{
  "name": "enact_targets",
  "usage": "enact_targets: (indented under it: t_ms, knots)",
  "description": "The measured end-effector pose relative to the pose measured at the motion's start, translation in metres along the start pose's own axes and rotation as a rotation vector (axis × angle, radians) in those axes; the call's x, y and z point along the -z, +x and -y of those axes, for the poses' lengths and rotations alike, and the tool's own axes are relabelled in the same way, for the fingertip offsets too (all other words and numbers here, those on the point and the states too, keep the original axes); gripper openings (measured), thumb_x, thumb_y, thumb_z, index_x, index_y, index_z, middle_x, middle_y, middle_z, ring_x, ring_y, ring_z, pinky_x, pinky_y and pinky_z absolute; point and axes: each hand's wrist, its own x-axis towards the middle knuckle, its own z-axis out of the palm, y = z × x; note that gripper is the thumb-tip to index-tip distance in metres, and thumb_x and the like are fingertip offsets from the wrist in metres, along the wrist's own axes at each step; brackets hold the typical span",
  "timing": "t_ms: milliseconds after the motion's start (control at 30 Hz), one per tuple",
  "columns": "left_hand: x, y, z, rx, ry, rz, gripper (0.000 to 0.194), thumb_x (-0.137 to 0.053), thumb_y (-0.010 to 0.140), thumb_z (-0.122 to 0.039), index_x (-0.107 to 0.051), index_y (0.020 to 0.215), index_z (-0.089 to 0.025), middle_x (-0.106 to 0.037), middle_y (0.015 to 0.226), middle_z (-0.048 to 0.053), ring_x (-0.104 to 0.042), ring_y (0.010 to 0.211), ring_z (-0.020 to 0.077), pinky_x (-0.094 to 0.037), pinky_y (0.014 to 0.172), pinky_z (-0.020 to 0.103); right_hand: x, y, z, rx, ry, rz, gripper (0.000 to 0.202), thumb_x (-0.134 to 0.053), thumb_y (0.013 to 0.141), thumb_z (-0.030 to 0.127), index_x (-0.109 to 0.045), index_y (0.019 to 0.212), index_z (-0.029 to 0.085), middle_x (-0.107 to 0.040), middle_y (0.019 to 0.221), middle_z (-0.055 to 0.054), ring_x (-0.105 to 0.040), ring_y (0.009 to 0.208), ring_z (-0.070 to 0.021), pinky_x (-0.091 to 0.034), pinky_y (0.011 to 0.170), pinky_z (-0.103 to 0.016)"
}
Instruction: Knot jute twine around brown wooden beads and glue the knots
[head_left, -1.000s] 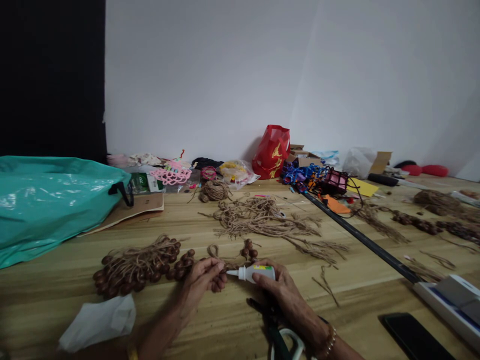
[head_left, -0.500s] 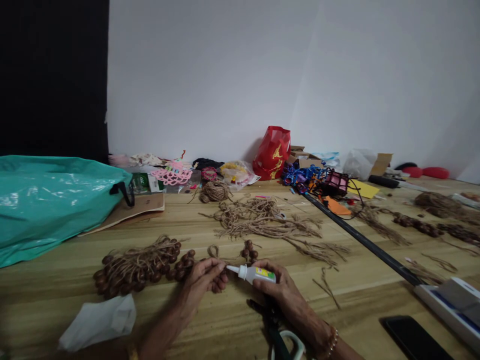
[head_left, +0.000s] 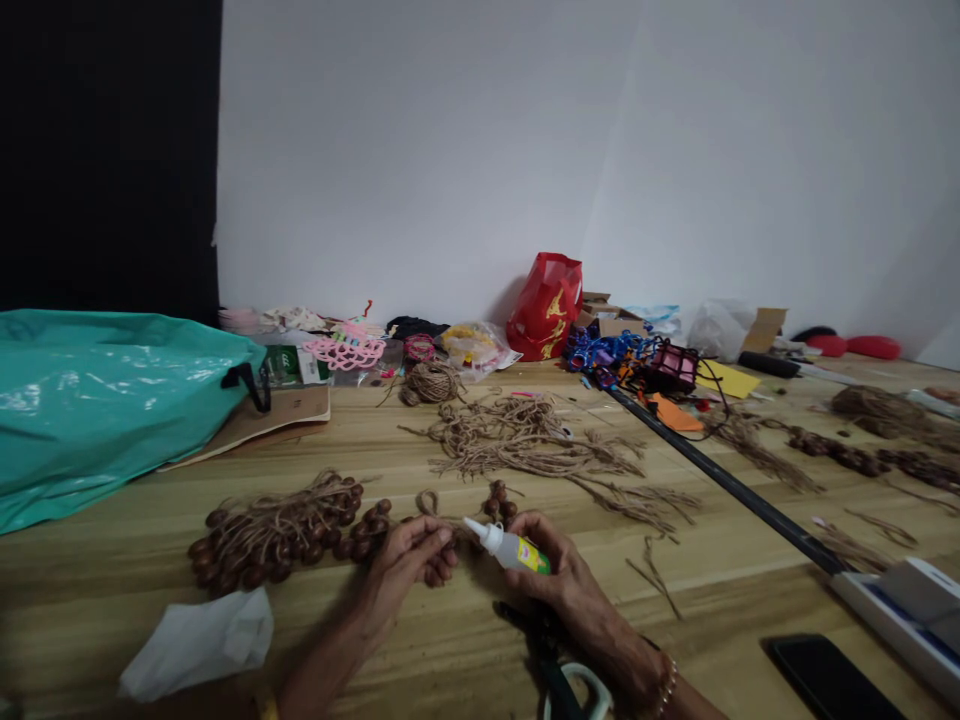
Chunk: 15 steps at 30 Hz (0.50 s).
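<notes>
Our left hand (head_left: pixel 416 550) is pinched, thumb against forefinger, beside brown twine (head_left: pixel 427 502); we cannot make out anything between the fingertips. Our right hand (head_left: pixel 564 578) wraps one white bottle (head_left: pixel 514 550), tilted, its nozzle near our left fingertips, not touching. We count one phone (head_left: pixel 829 675) and two large bags: the red bag (head_left: pixel 546 310) and green bag (head_left: pixel 112 400), contents hidden. One clear bag (head_left: pixel 491 352) holds something yellow.
</notes>
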Motion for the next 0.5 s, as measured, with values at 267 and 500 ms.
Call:
enact_targets:
  t_ms: [267,500]
  knots:
    - [-0.0015,-0.0008,-0.0019,0.018,0.000,-0.001,0.041,-0.079,0.063,-0.050,-0.065,0.077,-0.014,-0.066,0.057,0.001,-0.055,0.047,0.0099,-0.040,0.048,0.020,0.0005,-0.0026,0.0023,-0.091,-0.018,0.024,0.044,-0.080,0.068,0.039,-0.067,0.107,0.022,-0.062,0.102,-0.004,-0.056,0.086,-0.0195,-0.048,0.067,-0.026]
    - [-0.0005,-0.0007,-0.0014,0.009,0.007,0.011,0.040,-0.079,0.064,-0.050,-0.065,0.077,-0.015,-0.067,0.059,0.001,-0.057,0.050,0.0107,-0.040,0.048,0.020,-0.0016,-0.0011,0.0054,-0.066,0.013,0.067,0.041,-0.080,0.067,0.036,-0.069,0.104,0.023,-0.065,0.099,-0.002,-0.055,0.088,-0.0188,-0.045,0.072,-0.026]
